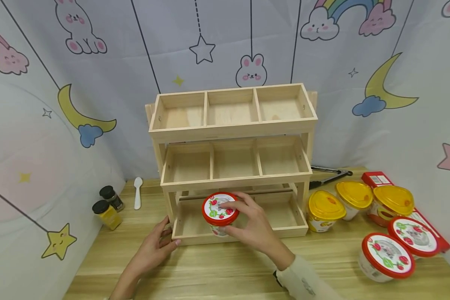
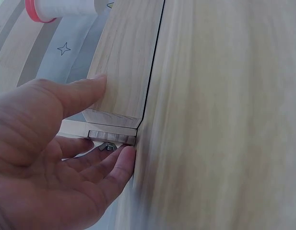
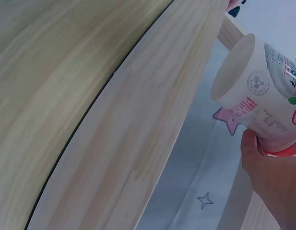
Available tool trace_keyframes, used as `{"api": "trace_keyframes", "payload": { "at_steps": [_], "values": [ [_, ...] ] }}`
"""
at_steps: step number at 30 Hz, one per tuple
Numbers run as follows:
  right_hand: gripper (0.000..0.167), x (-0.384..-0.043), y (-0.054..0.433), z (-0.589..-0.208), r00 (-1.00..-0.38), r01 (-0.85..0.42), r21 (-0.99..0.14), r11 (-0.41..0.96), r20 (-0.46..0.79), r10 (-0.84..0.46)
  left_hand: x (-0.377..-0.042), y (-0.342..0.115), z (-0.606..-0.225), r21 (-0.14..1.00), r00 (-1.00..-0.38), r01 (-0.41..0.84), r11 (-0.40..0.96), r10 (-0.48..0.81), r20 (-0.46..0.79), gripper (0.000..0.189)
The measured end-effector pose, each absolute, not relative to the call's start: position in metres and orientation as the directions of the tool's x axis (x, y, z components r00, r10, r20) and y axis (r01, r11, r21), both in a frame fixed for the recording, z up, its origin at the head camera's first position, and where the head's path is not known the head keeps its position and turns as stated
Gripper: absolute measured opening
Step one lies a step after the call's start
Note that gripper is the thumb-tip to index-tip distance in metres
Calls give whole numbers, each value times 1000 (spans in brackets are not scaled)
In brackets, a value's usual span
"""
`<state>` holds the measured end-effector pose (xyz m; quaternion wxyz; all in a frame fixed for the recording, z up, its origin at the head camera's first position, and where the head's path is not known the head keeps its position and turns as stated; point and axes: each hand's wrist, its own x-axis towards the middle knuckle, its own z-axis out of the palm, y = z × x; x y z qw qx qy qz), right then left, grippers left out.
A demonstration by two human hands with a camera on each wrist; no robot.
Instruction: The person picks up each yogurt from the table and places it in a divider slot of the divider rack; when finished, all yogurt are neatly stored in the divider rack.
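Observation:
A three-tier wooden rack (image 1: 232, 131) with divided trays stands on the table. At the left front corner of its bottom tray, my left hand (image 1: 153, 248) grips the wood. The left wrist view shows the thumb on the front board (image 2: 126, 62) and the other fingers curled around the side, near a wing nut (image 2: 108, 146). My right hand (image 1: 253, 223) holds a white tub (image 1: 213, 213) by its red-rimmed, fruit-printed lid, over the bottom tray's middle. In the right wrist view the tub's pale base (image 3: 234, 67) shows above the front board (image 3: 138, 110).
Right of the rack are yellow-lidded tubs (image 1: 325, 206), two more red-lidded tubs (image 1: 388, 255), a red box (image 1: 376, 179) and black-handled tongs (image 1: 328, 179). On the left lie a white spoon (image 1: 137, 193), a black-capped jar (image 1: 112, 198) and a yellow jar (image 1: 108, 216). Printed cloth hangs behind.

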<state>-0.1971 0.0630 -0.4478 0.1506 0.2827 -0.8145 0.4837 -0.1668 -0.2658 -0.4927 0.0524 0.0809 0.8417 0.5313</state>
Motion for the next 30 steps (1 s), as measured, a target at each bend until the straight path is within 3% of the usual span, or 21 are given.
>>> {"api": "trace_keyframes", "payload": {
  "at_steps": [15,30],
  "values": [
    [53,-207,44,-452,-859,-512,-761,399,445,-254,-167,-266,-492,899,-982,81,430,187,-1,91],
    [54,-215,30,-460,-882,-465,-830,309,403,-244,-167,-265,-493,900,-981,97,425,192,15,90]
  ]
}}
